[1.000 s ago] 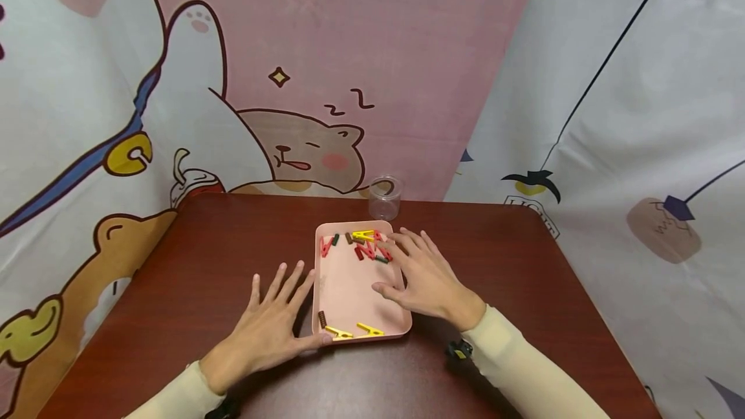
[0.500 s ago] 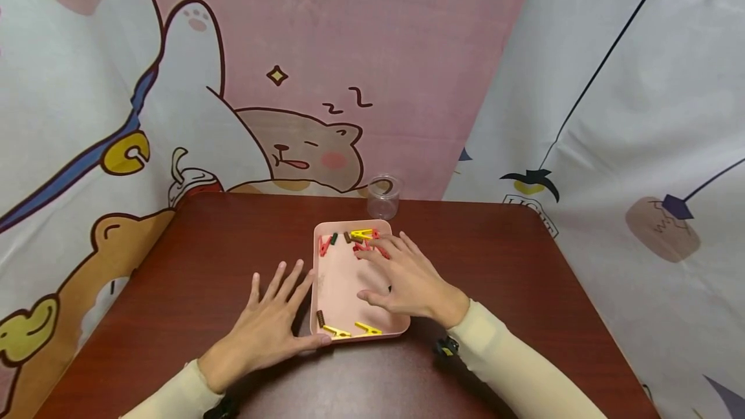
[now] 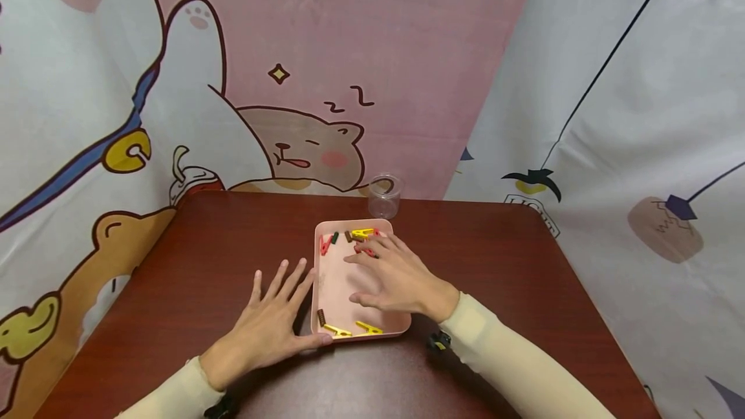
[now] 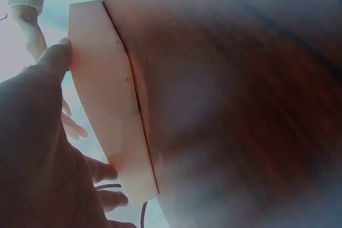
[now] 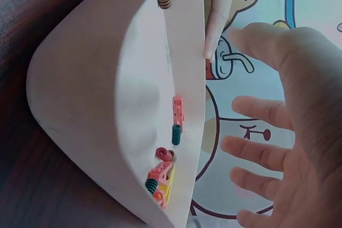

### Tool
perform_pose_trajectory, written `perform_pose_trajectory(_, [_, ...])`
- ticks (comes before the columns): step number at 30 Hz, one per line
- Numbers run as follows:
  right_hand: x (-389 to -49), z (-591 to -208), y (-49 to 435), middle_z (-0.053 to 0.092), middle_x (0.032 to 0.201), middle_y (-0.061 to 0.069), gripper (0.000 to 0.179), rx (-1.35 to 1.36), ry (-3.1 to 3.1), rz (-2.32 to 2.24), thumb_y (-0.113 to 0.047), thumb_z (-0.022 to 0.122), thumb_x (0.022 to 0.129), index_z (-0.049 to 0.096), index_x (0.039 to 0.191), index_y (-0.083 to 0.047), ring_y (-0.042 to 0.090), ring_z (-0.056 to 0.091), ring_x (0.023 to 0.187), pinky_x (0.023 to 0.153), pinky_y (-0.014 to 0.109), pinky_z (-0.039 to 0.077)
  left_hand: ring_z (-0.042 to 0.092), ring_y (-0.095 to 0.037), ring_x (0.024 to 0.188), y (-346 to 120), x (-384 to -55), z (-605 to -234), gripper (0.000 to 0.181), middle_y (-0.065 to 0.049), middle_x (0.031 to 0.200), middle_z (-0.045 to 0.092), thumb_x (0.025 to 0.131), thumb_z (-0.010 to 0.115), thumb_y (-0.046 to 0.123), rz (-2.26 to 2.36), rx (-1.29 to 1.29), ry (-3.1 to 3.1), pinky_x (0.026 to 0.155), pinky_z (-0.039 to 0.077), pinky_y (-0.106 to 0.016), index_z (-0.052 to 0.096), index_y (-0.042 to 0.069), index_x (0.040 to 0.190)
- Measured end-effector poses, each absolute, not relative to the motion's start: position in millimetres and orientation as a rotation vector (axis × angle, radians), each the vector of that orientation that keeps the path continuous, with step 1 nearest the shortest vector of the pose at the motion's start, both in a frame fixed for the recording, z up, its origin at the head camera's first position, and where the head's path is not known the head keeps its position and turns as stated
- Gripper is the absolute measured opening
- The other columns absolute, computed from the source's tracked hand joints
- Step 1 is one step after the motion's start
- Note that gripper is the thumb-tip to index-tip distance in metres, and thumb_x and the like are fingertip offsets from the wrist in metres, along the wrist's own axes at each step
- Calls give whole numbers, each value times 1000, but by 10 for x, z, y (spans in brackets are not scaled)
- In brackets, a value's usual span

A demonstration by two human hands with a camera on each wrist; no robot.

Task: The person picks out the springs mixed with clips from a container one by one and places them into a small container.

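Observation:
A shallow pink tray (image 3: 334, 286) lies on the table. Two yellow clothespins (image 3: 368, 328) and a brown ridged cylinder (image 3: 321, 318) are along its near side. Toward the far end are a red clothespin (image 3: 324, 246), a green ridged cylinder (image 3: 334, 238), and a cluster with another yellow clothespin (image 3: 362, 233), partly covered by my right hand. My left hand (image 3: 264, 328) is spread at the tray's left side, thumb at the near corner and a fingertip at the rim. Over the tray hovers my right hand (image 3: 401, 280), fingers apart, holding nothing; the right wrist view shows it above the rim.
A clear plastic cup (image 3: 384, 198) stands just behind the tray near the table's far edge. The dark red-brown table (image 3: 500, 264) meets a printed cartoon cloth (image 3: 407, 70) hanging at the back and sides.
My right hand has drifted left over the tray, now covering more of the far cluster. The left hand and the tray stay in place.

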State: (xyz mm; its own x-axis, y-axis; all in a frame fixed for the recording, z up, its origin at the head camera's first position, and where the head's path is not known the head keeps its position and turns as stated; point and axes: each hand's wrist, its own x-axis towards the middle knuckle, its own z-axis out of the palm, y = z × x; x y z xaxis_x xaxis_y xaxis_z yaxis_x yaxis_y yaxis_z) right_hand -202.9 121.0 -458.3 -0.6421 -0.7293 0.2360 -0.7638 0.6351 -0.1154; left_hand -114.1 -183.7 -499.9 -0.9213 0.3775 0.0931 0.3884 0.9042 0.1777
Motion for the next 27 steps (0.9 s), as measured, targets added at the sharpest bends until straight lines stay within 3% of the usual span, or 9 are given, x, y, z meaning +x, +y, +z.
perform_pose_trajectory(5, [-2028,-4559,1165,73,158,4,68,1277,-2706,282,-66,86,96,76,153,-29,26,63,155,142,60,38,30,-51,179,-1831,-1160,-4989,132,-11,195,29,89,59,105,-273,-625,-2996,133,25,-91,38,17,184])
perform_pose_trajectory(14, [-1998,-4496,1005,76,150,1,65,1401,-2679,163,-68,90,93,81,146,-31,29,65,149,134,60,47,29,-50,179,-1821,-1174,-4941,133,-10,195,29,89,59,106,-235,-642,-2996,133,25,-91,39,15,184])
perform_pose_trajectory(27, [-2001,-4552,711,76,140,-6,55,1498,-2743,56,-71,85,98,84,142,-38,23,68,140,133,58,48,30,-52,179,-1857,-1194,-4934,128,-11,195,30,90,61,104,-253,-662,-3015,132,23,-93,40,19,183])
